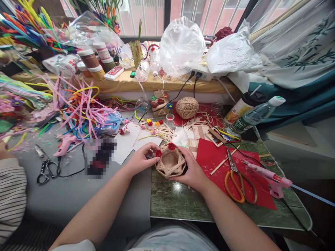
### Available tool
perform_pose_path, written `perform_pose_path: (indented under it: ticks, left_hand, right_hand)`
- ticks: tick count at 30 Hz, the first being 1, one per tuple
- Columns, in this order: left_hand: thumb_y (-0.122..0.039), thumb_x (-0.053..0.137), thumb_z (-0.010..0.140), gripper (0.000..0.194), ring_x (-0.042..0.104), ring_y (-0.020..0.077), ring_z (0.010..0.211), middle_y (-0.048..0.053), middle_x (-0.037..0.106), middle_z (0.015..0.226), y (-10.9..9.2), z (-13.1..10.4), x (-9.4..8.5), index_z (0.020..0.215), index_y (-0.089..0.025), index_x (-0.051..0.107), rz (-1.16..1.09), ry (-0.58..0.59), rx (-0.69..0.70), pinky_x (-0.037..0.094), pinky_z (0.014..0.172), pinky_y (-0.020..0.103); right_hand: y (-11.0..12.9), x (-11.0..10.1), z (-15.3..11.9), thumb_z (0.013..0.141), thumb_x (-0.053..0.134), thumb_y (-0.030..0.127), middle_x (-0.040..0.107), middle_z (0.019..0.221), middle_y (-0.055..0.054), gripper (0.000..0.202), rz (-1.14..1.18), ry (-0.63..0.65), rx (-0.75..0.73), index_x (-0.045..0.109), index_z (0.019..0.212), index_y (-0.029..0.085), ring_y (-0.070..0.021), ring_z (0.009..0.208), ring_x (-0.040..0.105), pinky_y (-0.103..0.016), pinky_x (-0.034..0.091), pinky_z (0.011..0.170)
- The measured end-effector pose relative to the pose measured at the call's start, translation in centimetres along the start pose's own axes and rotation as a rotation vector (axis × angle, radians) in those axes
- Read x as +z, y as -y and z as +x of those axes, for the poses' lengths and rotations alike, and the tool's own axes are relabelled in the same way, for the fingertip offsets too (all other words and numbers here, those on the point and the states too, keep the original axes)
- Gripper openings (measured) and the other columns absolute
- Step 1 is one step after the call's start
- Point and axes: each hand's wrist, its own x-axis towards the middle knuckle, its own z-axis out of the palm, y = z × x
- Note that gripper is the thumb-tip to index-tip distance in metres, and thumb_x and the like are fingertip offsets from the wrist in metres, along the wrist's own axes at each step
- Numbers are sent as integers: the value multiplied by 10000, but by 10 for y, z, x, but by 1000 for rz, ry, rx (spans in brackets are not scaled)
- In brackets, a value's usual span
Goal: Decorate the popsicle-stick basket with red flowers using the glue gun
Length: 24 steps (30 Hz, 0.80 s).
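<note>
A round basket [170, 169] wrapped in tan twine sits at the front left of the green board, its hollow middle facing up. Two red roses [171, 146] are on its far rim, one at the top and one at the left. My left hand [143, 158] has thumb and fingertips closed at the left rose, touching the rim. Around the basket's right side curls my right hand [190, 169], thumb low in front and fingers at the back. Just beyond lie craft sticks [163, 132] and white paper.
Orange-handled scissors [237, 181] and a pink glue gun [274, 179] lie on red felt [209, 157] at the right. A twine ball [187, 107] and a water bottle [255, 116] stand behind. Pink pipe cleaners [83, 111] heap at left; a striped sleeve [12, 195] shows another person.
</note>
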Motion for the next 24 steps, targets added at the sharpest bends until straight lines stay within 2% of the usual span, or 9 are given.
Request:
perform_pose_path:
  ticks: [4, 8, 10, 12, 14, 15, 18, 20, 24]
  left_hand:
    - [-418, 780, 913, 351, 639, 216, 1032, 75, 652, 1205, 3, -1, 0, 1206, -273, 650, 4, -12, 17, 534, 916, 369]
    - [-453, 787, 901, 599, 635, 234, 1112, 103, 636, 1237, 10, -3, -2, 1421, -291, 537, -67, -33, 71, 535, 932, 363]
    - [-501, 731, 931, 582, 638, 235, 1100, 110, 646, 1202, 12, -2, -7, 1428, -268, 535, -76, -130, 109, 538, 936, 364]
    - [-529, 644, 980, 458, 647, 220, 1024, 98, 669, 1128, 8, 5, -17, 1333, -242, 593, 17, -333, 123, 540, 914, 356]
    - [-518, 556, 1023, 361, 649, 208, 946, 84, 697, 1078, -4, 21, -31, 1224, -231, 644, 255, -495, 92, 536, 873, 342]
    - [-502, 519, 1037, 342, 652, 209, 928, 85, 715, 1095, -11, 32, -38, 1183, -230, 668, 429, -509, 61, 533, 857, 339]
    - [-414, 482, 1031, 323, 678, 242, 1050, 83, 762, 1151, -31, 75, -56, 1108, -249, 749, 1037, -275, -106, 515, 949, 352]
    - [-397, 555, 975, 284, 682, 288, 1120, 98, 782, 1129, -37, 103, -61, 1035, -255, 793, 1129, -229, -175, 512, 969, 376]
    - [-494, 677, 866, 317, 725, 327, 1029, 122, 807, 1053, -32, 144, -61, 1039, -266, 813, 1218, -204, -341, 541, 891, 401]
  right_hand:
    - [1, 0, -1, 640, 985, 527, 360, 1670, -117, 1220, 8, 9, 15, 315, 1644, 351, -376, 1570, 357, -567, 332, 1306]
    - [1, 1, 0, 624, 995, 513, 373, 1663, -121, 1225, 18, 9, 24, 331, 1640, 347, -384, 1564, 367, -578, 326, 1308]
    - [1, 1, 0, 623, 994, 520, 378, 1660, -125, 1229, 19, -1, 9, 329, 1641, 344, -386, 1560, 373, -578, 324, 1308]
    - [1, 0, 0, 628, 989, 534, 378, 1659, -127, 1222, 17, 0, 0, 333, 1640, 341, -381, 1560, 373, -572, 321, 1310]
    - [1, 0, 0, 629, 985, 548, 379, 1659, -128, 1217, 18, 9, -4, 337, 1637, 336, -375, 1562, 371, -565, 316, 1313]
    - [1, -1, 0, 628, 984, 555, 379, 1659, -129, 1217, 18, 12, -7, 338, 1636, 334, -373, 1563, 368, -563, 313, 1314]
    - [1, -1, -1, 624, 981, 567, 375, 1660, -138, 1224, 18, 5, -15, 334, 1636, 328, -378, 1569, 357, -571, 309, 1311]
    - [1, -2, -1, 627, 978, 569, 373, 1661, -142, 1221, 18, 7, -13, 336, 1637, 326, -381, 1570, 355, -573, 311, 1308]
    - [0, -2, -1, 625, 980, 562, 383, 1654, -133, 1219, 23, 8, -27, 339, 1636, 331, -366, 1561, 373, -554, 319, 1306]
